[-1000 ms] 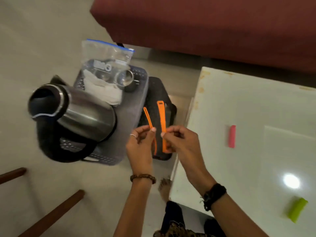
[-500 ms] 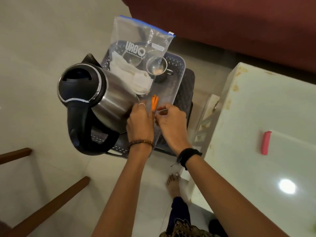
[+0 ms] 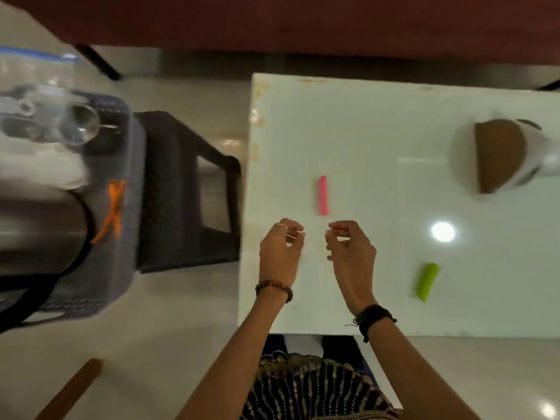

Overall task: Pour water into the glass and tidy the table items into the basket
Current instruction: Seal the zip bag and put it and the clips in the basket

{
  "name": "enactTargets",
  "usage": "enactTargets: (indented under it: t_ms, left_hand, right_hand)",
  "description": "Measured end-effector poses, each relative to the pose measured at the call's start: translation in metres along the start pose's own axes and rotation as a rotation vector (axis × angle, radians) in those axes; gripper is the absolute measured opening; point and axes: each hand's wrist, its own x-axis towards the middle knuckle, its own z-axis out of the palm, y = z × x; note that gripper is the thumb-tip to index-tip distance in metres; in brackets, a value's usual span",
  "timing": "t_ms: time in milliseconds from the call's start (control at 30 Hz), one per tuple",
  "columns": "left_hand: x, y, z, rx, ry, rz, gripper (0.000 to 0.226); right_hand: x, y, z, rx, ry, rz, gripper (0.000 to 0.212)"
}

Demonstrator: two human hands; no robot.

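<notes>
Two orange strips [image 3: 111, 210] lie crossed in the grey basket [image 3: 127, 183] at the left, beside the steel kettle [image 3: 39, 225]. A clear zip bag [image 3: 33, 86], a white cloth [image 3: 39, 168] and a small steel cup [image 3: 79, 125] also sit in the basket. My left hand [image 3: 280, 253] and my right hand [image 3: 351, 253] hover over the white table [image 3: 378, 122], fingers loosely curled, holding nothing. A pink clip [image 3: 323, 195] lies just beyond my hands. A green clip [image 3: 426, 281] lies to the right.
The basket rests on a dark plastic stool [image 3: 185, 189] left of the table. A white jar with a brown lid [image 3: 500, 156] lies at the table's right. A dark red sofa [image 3: 303, 22] runs along the back. A wooden chair leg [image 3: 69, 389] shows at the lower left.
Both hands let go of the orange strips, which now lie in the basket, and moved right, back over the table. The view swung right, too.
</notes>
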Motion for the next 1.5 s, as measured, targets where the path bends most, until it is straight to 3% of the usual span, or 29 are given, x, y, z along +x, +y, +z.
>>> enactTargets:
  t_ms: [133,233,400,567,667,800,967,1133,1267,1367,1500]
  left_hand:
    - [0.009,0.013,0.058,0.131,-0.105,0.085,0.035]
    - [0.032,0.022,0.085,0.305,-0.090,0.155,0.057]
    - [0.061,0.023,0.104,0.644,0.054,0.130,0.045]
    - [0.061,0.020,0.106,0.481,0.080,0.189,0.037]
    - [0.051,0.028,0.104,0.175,0.028,0.120,0.034]
    - [0.033,0.041,0.076,-0.186,0.100,0.008,0.033]
    - [0.015,0.047,-0.002,-0.283,0.250,0.014,0.029]
    - [0.006,0.028,-0.118,-0.259,0.519,0.111,0.029]
    - [-0.005,-0.009,-0.207,-0.033,0.750,0.067,0.019]
    - [-0.008,-0.042,-0.240,0.053,0.768,-0.006,0.020]
    - [0.001,-0.077,-0.249,0.003,0.680,-0.130,0.017]
  right_hand:
    - [0.016,0.044,-0.068,0.053,0.181,0.134,0.007]
    - [0.023,0.073,-0.105,0.025,0.258,0.185,0.009]
    - [0.032,0.109,-0.132,-0.171,0.323,0.255,0.018]
    - [0.039,0.112,-0.131,-0.109,0.186,0.295,0.024]
    - [0.043,0.094,-0.122,0.065,0.114,0.271,0.027]
    - [0.039,0.048,-0.092,0.292,-0.027,0.161,0.036]
    - [0.017,-0.029,-0.025,0.359,-0.209,-0.001,0.042]
    - [-0.023,-0.100,0.067,0.398,-0.446,-0.131,0.028]
    - [-0.063,-0.135,0.145,0.352,-0.620,-0.231,0.022]
    - [-0.086,-0.142,0.190,0.188,-0.684,-0.341,0.019]
    - [-0.098,-0.143,0.226,-0.064,-0.661,-0.449,0.026]
